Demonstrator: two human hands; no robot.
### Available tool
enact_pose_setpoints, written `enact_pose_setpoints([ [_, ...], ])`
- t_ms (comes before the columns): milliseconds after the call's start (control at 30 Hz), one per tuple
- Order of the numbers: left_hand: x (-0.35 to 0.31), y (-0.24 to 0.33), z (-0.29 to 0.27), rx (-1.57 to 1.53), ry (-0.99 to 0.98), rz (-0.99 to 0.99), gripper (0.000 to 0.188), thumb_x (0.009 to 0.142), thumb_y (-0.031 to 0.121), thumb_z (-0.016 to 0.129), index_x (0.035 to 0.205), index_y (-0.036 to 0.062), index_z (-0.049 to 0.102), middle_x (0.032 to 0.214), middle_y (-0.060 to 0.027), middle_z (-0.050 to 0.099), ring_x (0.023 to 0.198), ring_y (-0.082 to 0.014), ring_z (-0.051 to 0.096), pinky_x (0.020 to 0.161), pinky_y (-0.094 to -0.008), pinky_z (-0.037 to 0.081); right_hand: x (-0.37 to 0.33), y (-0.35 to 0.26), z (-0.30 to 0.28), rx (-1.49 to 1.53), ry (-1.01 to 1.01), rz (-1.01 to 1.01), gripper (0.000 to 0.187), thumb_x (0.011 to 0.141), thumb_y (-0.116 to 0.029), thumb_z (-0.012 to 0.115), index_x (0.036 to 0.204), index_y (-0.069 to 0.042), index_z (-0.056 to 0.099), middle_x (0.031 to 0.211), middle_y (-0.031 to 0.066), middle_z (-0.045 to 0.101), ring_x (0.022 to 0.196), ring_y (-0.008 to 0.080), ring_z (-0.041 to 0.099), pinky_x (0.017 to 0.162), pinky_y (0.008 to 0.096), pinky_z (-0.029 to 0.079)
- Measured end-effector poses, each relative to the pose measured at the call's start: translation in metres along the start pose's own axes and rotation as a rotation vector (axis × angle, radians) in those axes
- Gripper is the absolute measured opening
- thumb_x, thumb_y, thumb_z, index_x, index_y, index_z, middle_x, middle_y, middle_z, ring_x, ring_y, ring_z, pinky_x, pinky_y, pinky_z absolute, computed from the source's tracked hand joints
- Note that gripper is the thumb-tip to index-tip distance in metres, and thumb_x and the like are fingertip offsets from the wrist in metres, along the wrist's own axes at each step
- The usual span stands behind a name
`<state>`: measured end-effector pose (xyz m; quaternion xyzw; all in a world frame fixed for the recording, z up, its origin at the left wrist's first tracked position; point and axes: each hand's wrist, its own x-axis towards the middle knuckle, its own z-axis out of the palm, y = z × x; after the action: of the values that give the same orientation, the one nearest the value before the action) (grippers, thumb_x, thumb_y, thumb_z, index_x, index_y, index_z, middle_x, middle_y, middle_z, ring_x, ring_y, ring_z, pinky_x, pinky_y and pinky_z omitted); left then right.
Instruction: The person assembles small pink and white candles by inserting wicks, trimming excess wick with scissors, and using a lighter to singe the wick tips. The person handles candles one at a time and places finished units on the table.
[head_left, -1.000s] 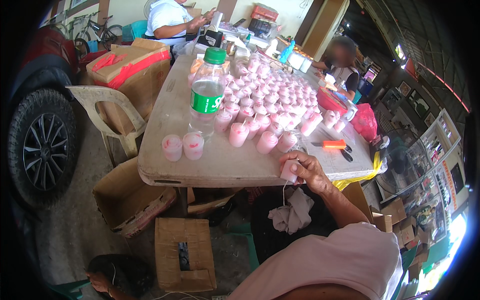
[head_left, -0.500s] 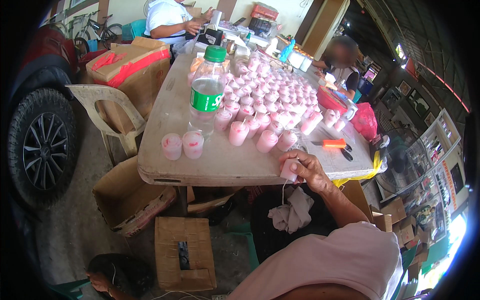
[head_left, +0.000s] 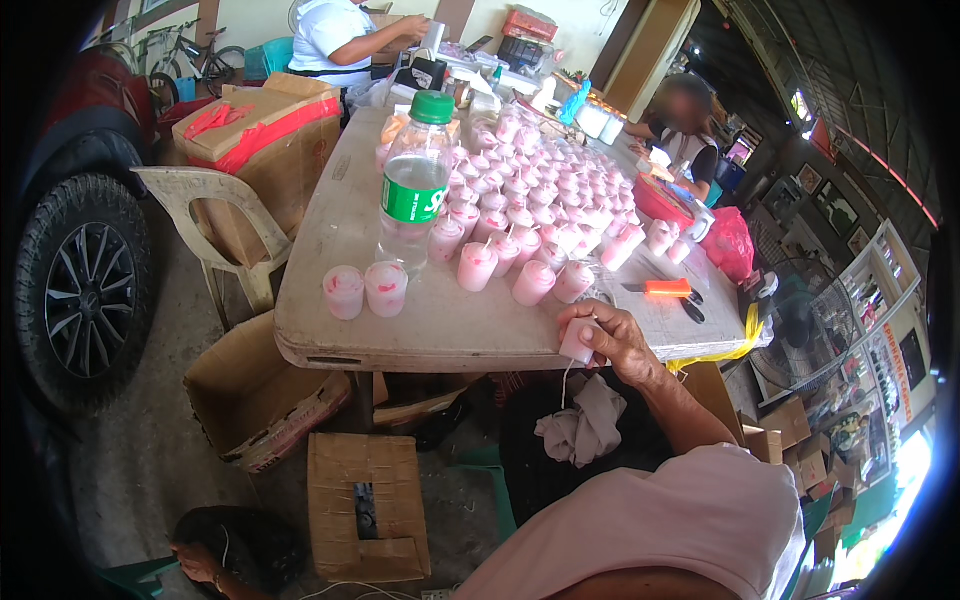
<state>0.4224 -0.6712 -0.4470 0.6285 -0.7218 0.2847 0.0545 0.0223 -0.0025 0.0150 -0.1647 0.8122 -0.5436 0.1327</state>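
My right hand (head_left: 622,345) is closed around a small pale pink candle (head_left: 577,341) at the table's near edge. A white wick hangs from the candle's lower end. Low at the left, my left hand (head_left: 200,563) is beside a black bag-like thing (head_left: 250,545) with a thin white strand on it; its fingers are too dark to make out. Many pink candles (head_left: 540,215) stand close together on the table (head_left: 440,325). Two pink candles (head_left: 365,291) stand apart at the near left, by a clear bottle (head_left: 413,185) with a green cap.
An orange-handled cutter (head_left: 668,288) lies right of the candles. A crumpled greyish cloth (head_left: 582,420) rests on my dark-clothed lap. Cardboard boxes (head_left: 368,460) sit on the floor, and a beige chair (head_left: 215,215) holds another. Two people (head_left: 345,40) sit at the table's far side.
The person at the far left has shifted slightly to the right and moved their hands. Both my hands and the candle stay almost where they were.
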Motion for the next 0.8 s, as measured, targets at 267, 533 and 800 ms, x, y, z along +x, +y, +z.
enact_pose_setpoints([
  [267,-0.003,-0.002,0.007,0.014,0.176,0.008,0.03,0.087,0.022,0.057,0.114,0.0087,0.059,0.061,0.0037,0.06,0.051,-0.0128,0.063,0.047,-0.027,0.047,-0.001,-0.002,0.001,-0.02,0.0,-0.01,0.037,0.092,-0.036,0.064,0.116,-0.008,0.063,0.09,-0.0012,0.062,0.071,0.0041,0.055,0.058,0.0188,0.046],
  [533,-0.003,0.003,-0.016,0.022,0.045,-0.021,0.033,0.086,0.023,0.057,0.115,0.0086,0.061,0.062,0.0047,0.059,0.06,-0.0116,0.063,0.053,-0.0286,0.048,-0.001,-0.001,0.003,-0.054,0.027,-0.016,0.044,0.09,-0.042,0.062,0.113,-0.006,0.062,0.091,0.0001,0.064,0.068,0.0036,0.054,0.053,0.0167,0.041],
  [800,0.017,-0.001,-0.049,-0.288,-0.296,-0.096,0.046,0.085,0.038,0.056,0.122,0.0105,0.056,0.095,-0.0182,0.07,0.086,-0.0371,0.068,0.078,-0.0471,0.054,0.0,-0.001,-0.004,-0.02,-0.069,0.002,0.032,0.094,-0.031,0.061,0.115,-0.007,0.062,0.088,0.0,0.062,0.07,0.0056,0.055,0.058,0.0206,0.047],
])
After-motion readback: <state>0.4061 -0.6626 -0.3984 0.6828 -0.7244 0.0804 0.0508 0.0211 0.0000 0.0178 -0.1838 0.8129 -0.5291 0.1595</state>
